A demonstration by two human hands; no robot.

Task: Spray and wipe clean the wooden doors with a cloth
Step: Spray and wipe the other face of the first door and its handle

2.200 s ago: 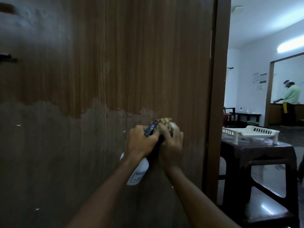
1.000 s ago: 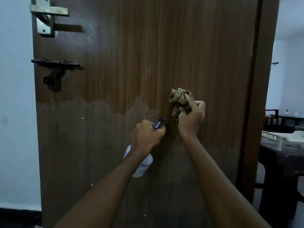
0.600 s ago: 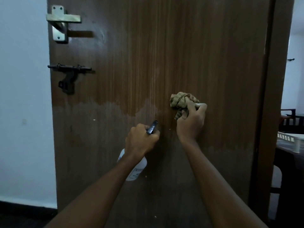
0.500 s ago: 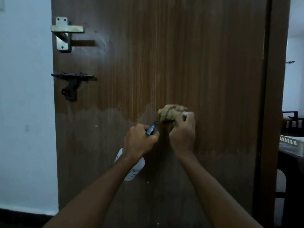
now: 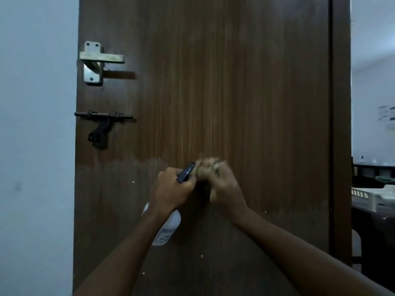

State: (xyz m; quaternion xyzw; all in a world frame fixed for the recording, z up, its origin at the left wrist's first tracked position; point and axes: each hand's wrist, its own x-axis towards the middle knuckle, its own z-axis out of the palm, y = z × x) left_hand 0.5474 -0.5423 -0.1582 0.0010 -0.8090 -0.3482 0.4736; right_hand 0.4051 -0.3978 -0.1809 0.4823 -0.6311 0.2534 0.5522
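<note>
**Cloth on door, mid-frame**

Crumpled tan cloth (image 5: 208,168), blurred, no clear long axis, pressed to the wooden door (image 5: 235,92) at frame centre, bunched in curled fingers of the right hand (image 5: 224,189). Just left, left hand (image 5: 173,189) wraps 1 white spray bottle (image 5: 166,229): long axis tilted, black nozzle up-right twd cloth, base lower left. Label print too small to read. Upper left of door: 1 metal handle (image 5: 96,60), 1 black bolt (image 5: 102,116). Right edge: 1 white tray (image 5: 372,199).

Dark print noted on label of white spray bottle (image 5: 166,228), below left hand (image 5: 171,190); letters too blurred to read. Papers (image 5: 387,116) pinned on far wall at right, with dark blocks; wording too small. Nothing else lettered.
</note>
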